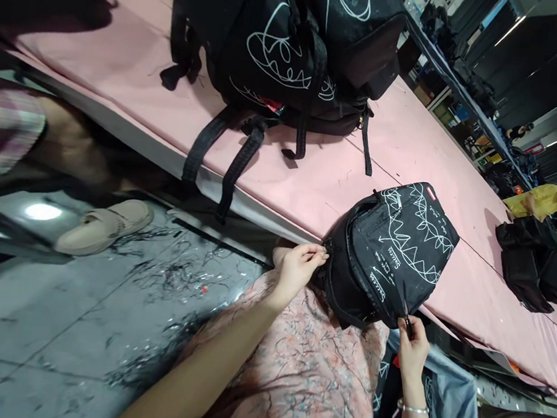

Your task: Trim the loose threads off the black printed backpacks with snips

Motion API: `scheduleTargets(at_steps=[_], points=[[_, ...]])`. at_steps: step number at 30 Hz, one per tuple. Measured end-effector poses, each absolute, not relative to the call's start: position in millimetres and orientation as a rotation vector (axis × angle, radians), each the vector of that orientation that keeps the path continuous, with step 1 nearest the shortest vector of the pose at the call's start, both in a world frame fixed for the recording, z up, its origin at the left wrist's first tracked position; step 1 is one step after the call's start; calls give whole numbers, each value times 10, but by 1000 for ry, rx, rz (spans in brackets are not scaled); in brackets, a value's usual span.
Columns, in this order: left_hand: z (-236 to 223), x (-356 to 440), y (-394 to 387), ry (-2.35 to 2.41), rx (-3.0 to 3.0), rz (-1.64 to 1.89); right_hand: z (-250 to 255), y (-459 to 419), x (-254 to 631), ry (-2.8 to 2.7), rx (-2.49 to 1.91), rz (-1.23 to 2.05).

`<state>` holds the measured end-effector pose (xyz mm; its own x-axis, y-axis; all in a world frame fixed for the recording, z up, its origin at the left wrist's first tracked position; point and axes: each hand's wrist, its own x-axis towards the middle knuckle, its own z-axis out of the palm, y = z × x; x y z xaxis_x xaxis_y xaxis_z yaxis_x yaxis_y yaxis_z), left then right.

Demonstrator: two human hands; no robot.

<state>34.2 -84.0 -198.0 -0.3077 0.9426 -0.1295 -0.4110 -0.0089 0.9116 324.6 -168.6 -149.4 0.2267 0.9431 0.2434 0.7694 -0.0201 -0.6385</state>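
A black backpack (400, 243) with white scribbled lines and lettering lies at the near edge of the pink table, partly over my lap. My left hand (299, 268) is closed in a pinch at the backpack's left side, near its zipped edge. Whether a thread or a zipper pull is between those fingertips, I cannot tell. At the bag's lower right corner, my right hand (412, 345) is closed around a small dark tool with a thin tip (407, 325), which looks like thread snips. Its tip is close to the bag's surface.
More black backpacks (276, 54) are piled on the pink table (306, 185), straps hanging over its edge. Black bags (538, 265) sit before a person in yellow (535, 201). Another person's shoe (105, 226) and thread scraps (170, 277) are on the floor at left.
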Motion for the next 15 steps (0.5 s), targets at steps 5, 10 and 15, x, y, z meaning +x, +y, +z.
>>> scheduleTargets(at_steps=[5,10,15], points=[[-1999,439,-925,1104,515,1612,-1097,-1650,2860,-1782,-1655,253],[-1982,445,-935,1077,454,1602,-823,-1401,2231,-2342,-1193,-92],[-1931,430,-939,1054,409,1582,-848,-1088,1762,-2596,-1117,-489]])
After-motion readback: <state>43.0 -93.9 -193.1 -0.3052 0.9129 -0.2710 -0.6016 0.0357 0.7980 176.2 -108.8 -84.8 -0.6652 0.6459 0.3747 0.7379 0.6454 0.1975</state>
